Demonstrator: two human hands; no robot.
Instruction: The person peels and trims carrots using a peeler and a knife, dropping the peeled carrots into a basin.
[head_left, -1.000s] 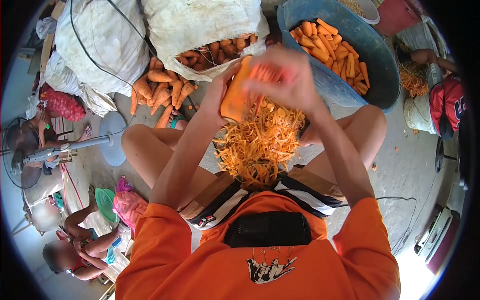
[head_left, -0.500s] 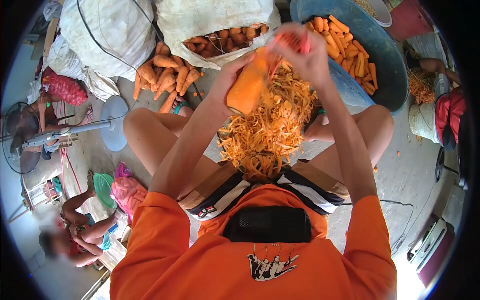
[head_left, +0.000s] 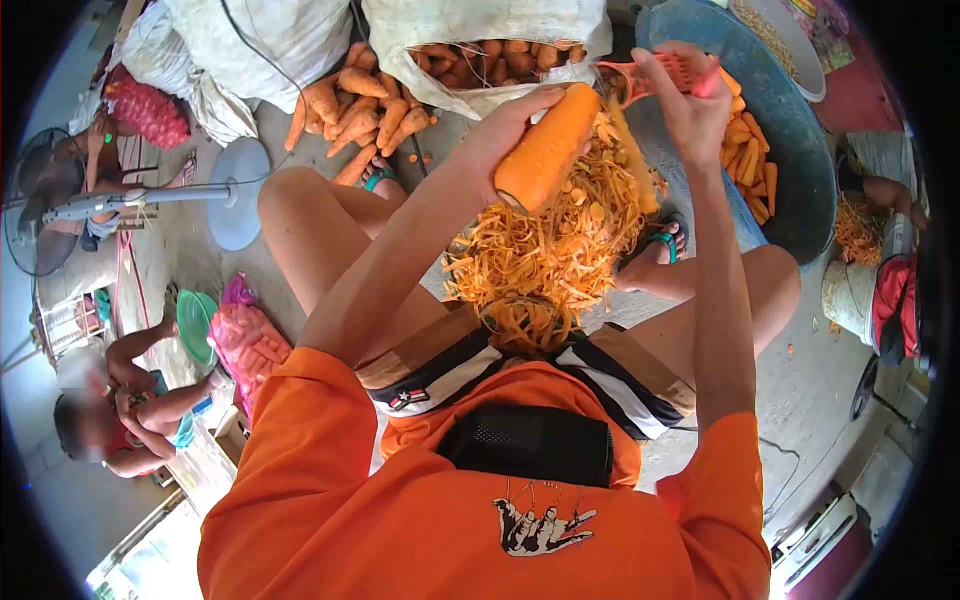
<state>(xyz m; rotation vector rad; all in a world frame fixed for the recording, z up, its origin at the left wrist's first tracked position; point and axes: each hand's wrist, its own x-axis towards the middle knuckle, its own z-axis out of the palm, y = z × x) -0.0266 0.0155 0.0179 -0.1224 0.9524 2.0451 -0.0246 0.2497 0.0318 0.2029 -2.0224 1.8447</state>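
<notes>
My left hand [head_left: 510, 135] is wrapped round a thick orange carrot [head_left: 548, 150], tilted with its blunt end toward me. In my right hand [head_left: 695, 110] is a red peeler [head_left: 640, 80], held apart from the carrot at its upper right. A long strip of peel [head_left: 632, 150] hangs between the two. Below the carrot, a big heap of carrot peelings [head_left: 540, 255] lies between my legs. What holds the heap is mostly hidden.
Unpeeled carrots [head_left: 365, 100] lie on the floor before a white sack [head_left: 490, 25] of more. A blue tub [head_left: 805, 150] holds peeled carrots [head_left: 750, 160] at right. A fan [head_left: 45, 215] stands at left, near a seated person [head_left: 150, 410] and a pink bag [head_left: 250, 340].
My right hand has swung up and right with the peeler, away from the carrot. The carrot has shifted slightly right and up. The whole view has tilted a little.
</notes>
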